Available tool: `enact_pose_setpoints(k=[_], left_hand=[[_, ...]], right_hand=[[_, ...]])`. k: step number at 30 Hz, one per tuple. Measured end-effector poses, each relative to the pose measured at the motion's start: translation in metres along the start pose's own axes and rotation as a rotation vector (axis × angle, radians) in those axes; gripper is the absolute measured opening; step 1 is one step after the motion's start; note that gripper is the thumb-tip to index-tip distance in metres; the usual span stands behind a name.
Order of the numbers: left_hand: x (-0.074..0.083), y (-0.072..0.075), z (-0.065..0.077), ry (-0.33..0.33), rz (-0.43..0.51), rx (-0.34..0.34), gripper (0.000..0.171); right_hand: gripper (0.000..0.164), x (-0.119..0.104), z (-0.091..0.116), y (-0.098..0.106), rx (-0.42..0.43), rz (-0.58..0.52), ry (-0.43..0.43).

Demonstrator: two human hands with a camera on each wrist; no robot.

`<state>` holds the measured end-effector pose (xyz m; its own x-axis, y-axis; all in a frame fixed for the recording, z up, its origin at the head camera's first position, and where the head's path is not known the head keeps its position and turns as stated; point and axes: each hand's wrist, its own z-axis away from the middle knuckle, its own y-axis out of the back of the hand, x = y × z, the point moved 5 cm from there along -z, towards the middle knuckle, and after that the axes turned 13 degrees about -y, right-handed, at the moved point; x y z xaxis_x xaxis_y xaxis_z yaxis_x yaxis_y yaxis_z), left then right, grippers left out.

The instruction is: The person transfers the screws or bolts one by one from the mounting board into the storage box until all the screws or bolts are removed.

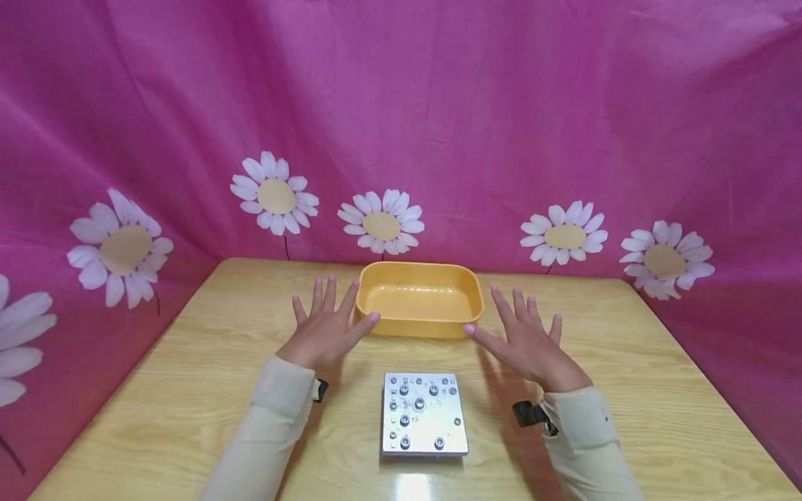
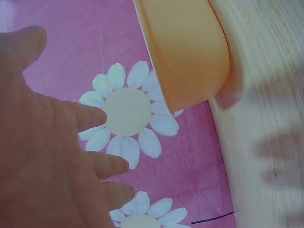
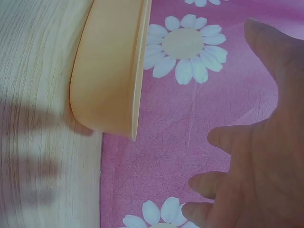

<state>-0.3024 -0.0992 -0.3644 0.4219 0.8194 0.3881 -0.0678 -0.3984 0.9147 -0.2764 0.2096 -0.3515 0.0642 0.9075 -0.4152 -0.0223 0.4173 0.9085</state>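
Observation:
A yellow plastic basin (image 1: 426, 327) stands at the back of the wooden table, with nothing in it. My left hand (image 1: 326, 332), fingers spread and straight, hovers at the basin's left front corner. On the other side my right hand (image 1: 526, 344) is spread the same way by the right front corner. Both wrist views show the palm and a gap between the fingers and the basin (image 2: 190, 52). Nearer the front, between my forearms, lies a square silver metal plate (image 1: 432, 417) with several bolts in its top. Neither hand holds anything.
The wooden table (image 1: 188, 376) reaches back to a pink curtain (image 1: 464, 125) printed with white daisies, which also encloses both sides. A dark strap (image 1: 529, 414) shows at the right cuff, and another dark piece (image 1: 321, 391) at the left cuff.

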Motion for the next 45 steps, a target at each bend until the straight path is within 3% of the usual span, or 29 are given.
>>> enact_pose_setpoints(k=[7, 13, 16, 21, 27, 31, 33, 38, 45], left_hand=[[0.002, -0.001, -0.002, -0.01, 0.018, -0.005, 0.088], [-0.002, -0.007, -0.005, -0.024, 0.124, 0.016, 0.091], [-0.008, -0.012, -0.01, -0.033, 0.273, 0.063, 0.092], [-0.025, -0.023, -0.022, 0.021, 0.582, 0.159, 0.087], [-0.037, -0.032, -0.038, 0.06, 0.801, 0.312, 0.073], [-0.041, -0.037, -0.046, 0.07, 0.917, 0.388, 0.068], [-0.042, -0.039, -0.05, 0.068, 0.937, 0.415, 0.066], [-0.045, -0.047, -0.056, 0.046, 0.866, 0.439, 0.059], [-0.045, -0.063, -0.055, 0.073, 0.862, 0.414, 0.051]], right_hand=[[0.097, 0.0, -0.002, -0.002, -0.013, -0.003, 0.005], [0.098, -0.001, -0.002, -0.005, -0.032, -0.017, 0.015], [0.099, -0.001, -0.002, -0.006, -0.045, -0.027, 0.015], [0.099, 0.001, -0.006, -0.012, -0.073, -0.077, 0.018], [0.094, 0.002, -0.017, -0.021, -0.09, -0.19, 0.064], [0.088, 0.011, -0.028, -0.028, -0.103, -0.328, 0.015], [0.082, 0.015, -0.033, -0.032, -0.12, -0.42, -0.017], [0.068, 0.024, -0.042, -0.044, -0.179, -0.627, -0.024], [0.057, 0.03, -0.044, -0.054, -0.245, -0.74, -0.02]])
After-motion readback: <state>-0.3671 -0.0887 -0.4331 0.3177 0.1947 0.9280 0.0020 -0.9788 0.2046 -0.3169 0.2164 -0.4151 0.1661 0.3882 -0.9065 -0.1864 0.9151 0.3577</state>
